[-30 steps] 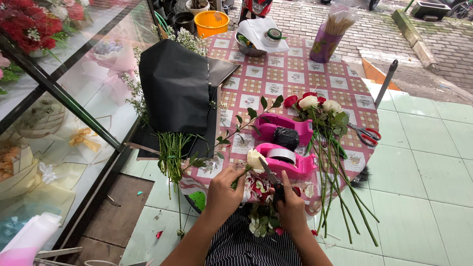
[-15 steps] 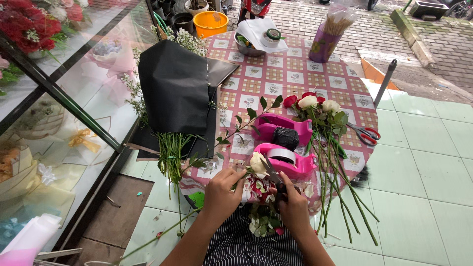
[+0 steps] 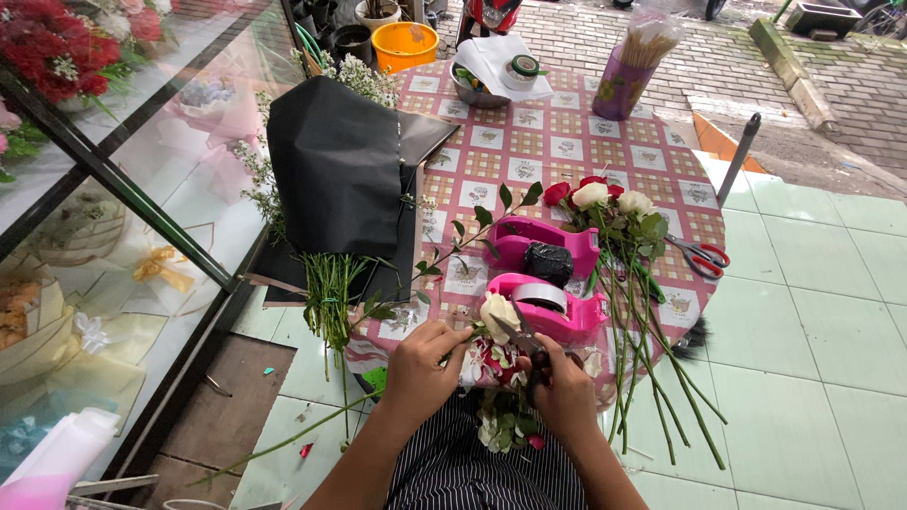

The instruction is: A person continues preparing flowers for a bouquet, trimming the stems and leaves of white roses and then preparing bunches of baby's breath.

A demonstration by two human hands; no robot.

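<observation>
Cream rose [image 3: 498,314] at the near edge of the counter [image 3: 529,151], just in front of a pink tape dispenser [image 3: 553,310]. Left hand [image 3: 420,364] clenched around the rose's leafy stem [image 3: 453,247], right hand [image 3: 565,389] gripping dark-handled shears [image 3: 525,346] touching the stem under the bloom. Second pink tape dispenser [image 3: 546,247] behind, loose roses [image 3: 605,198] beside it, red-handled scissors [image 3: 701,255] further right. Black-wrapped bouquet [image 3: 335,161] at the left edge.
</observation>
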